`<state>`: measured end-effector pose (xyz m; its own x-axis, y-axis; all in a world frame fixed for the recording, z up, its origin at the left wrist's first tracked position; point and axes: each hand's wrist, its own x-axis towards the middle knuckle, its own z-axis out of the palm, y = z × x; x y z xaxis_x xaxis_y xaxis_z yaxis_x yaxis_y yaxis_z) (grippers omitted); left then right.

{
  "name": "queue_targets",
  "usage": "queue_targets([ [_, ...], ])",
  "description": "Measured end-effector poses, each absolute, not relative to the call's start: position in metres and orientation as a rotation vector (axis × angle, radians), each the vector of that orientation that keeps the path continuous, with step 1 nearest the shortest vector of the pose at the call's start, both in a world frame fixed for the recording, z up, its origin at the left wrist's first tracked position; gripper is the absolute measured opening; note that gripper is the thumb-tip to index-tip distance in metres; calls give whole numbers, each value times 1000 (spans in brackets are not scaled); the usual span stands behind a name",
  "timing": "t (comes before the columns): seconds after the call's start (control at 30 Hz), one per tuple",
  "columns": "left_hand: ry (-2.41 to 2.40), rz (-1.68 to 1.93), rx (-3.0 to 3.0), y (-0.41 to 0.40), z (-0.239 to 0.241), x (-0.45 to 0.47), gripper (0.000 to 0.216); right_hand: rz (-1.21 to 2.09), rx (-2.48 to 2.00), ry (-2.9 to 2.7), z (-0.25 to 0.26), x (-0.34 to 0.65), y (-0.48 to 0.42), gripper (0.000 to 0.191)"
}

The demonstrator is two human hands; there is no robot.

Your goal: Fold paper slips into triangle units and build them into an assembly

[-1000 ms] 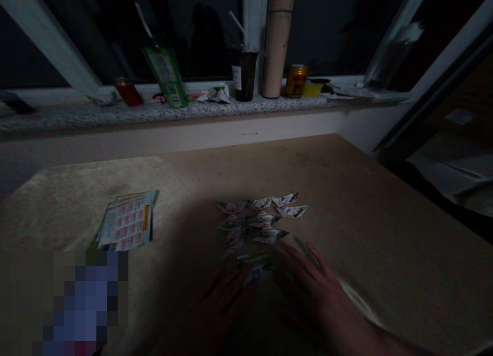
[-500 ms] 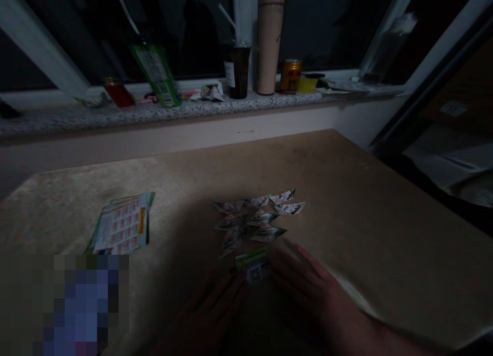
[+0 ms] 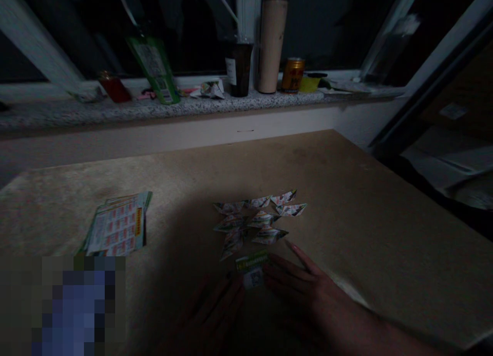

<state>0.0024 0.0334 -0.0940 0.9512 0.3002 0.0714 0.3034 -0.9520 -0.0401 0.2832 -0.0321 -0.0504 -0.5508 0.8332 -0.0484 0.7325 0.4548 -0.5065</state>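
On the table in front of me lies a small folded paper leaflet (image 3: 253, 271), green along its top edge and with a square printed code. My left hand (image 3: 217, 307) rests dimly lit at its left edge, fingers stretched out flat. From the right, my right hand (image 3: 304, 286) touches the leaflet with straight fingers, the thumb raised and apart. Deep shadow hides the lower part of both hands. Just beyond are several folded paper boats (image 3: 263, 219), grouped closely together.
A stack of printed leaflets (image 3: 117, 225) lies on the table's left side. Behind the table, a granite windowsill (image 3: 208, 105) carries a green carton (image 3: 157, 71), a dark drink cup (image 3: 239, 71), a tall cylinder (image 3: 272, 42) and a gold can (image 3: 293, 76). A blurred patch covers the lower left.
The leaflet shows slightly lower and more tilted. My right hand has shifted a little left over its right edge, while my left hand stays beside it.
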Motion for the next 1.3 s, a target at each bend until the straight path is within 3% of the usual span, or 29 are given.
queue_targets([
  [0.27,-503,-33,-3047,33,-98,4,60,624,-1372,-2566,-51,291,-37,69],
  [0.67,-549,111,-3260,37,-68,14,76,154,-1421,-2401,-49,270,-29,21],
  [1.13,-659,-220,-3153,35,-63,15,57,328,-1351,-2333,-75,255,-2,9],
  [1.3,-752,-186,-3125,36,-70,14,60,435,-1340,-2290,-76,257,-3,10],
])
